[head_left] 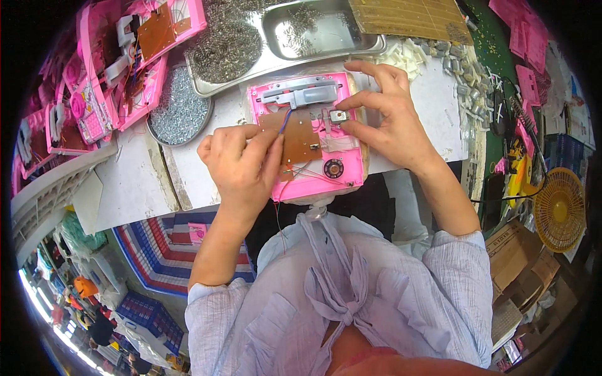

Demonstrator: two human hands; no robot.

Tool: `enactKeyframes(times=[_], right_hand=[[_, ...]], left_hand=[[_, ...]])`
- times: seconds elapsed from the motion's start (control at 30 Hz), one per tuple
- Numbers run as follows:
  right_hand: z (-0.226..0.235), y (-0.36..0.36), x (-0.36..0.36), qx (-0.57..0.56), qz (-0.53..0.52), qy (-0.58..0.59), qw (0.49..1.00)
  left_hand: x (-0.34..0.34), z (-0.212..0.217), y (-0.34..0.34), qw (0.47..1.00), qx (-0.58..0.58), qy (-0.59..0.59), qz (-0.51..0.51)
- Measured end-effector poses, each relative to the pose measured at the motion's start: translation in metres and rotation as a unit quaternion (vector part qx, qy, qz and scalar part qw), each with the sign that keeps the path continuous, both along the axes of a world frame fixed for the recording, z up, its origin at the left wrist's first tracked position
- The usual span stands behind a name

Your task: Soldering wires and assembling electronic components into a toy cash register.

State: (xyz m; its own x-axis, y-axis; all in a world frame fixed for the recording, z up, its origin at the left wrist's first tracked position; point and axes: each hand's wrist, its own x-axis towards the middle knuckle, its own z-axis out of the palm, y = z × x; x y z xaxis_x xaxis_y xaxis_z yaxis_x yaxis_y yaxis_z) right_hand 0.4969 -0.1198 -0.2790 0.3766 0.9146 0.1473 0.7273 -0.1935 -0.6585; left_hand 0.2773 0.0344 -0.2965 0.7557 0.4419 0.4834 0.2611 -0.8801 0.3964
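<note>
A pink plastic housing (313, 187) lies open in front of me. Inside it are a brown circuit board (301, 141), a small round speaker (333, 168) and a long grey plastic piece (313, 94) along the far edge. My left hand (241, 160) rests over the board's left side, fingers pinched on a thin blue wire (286, 120). At the housing's right side, my right hand (395, 113) grips a small silver motor (339, 116) between thumb and index finger, its other fingers raised. Thin loose wires trail from the board's near corner.
A round dish of screws (180, 105) stands at the left, beside stacked pink housings (94, 113). Behind are a metal tray (276, 62) with small metal parts and a cardboard sheet (411, 19). White pieces and silver motors (467, 75) lie right; a yellow basket (560, 210) stands farther right.
</note>
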Motion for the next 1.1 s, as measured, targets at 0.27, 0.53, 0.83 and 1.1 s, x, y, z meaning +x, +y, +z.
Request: enactKeyframes(times=[0.27,0.53,0.83,1.1], right_hand=[[0.028,0.010,0.006,0.009,0.052,-0.094,0.994],[0.014,0.067,-0.030,0.138,0.167,-0.122,0.969],[0.003,0.074,-0.030,0.176,0.192,-0.153,0.953],[0.000,0.062,-0.029,0.221,0.159,-0.135,0.953]], left_hand=[[-0.008,-0.009,-0.002,0.998,-0.005,-0.057,-0.013],[-0.007,-0.006,0.008,0.997,0.015,-0.064,-0.036],[-0.006,-0.005,0.016,0.996,0.007,-0.077,-0.043],[-0.007,0.000,0.015,0.998,-0.027,-0.051,-0.039]])
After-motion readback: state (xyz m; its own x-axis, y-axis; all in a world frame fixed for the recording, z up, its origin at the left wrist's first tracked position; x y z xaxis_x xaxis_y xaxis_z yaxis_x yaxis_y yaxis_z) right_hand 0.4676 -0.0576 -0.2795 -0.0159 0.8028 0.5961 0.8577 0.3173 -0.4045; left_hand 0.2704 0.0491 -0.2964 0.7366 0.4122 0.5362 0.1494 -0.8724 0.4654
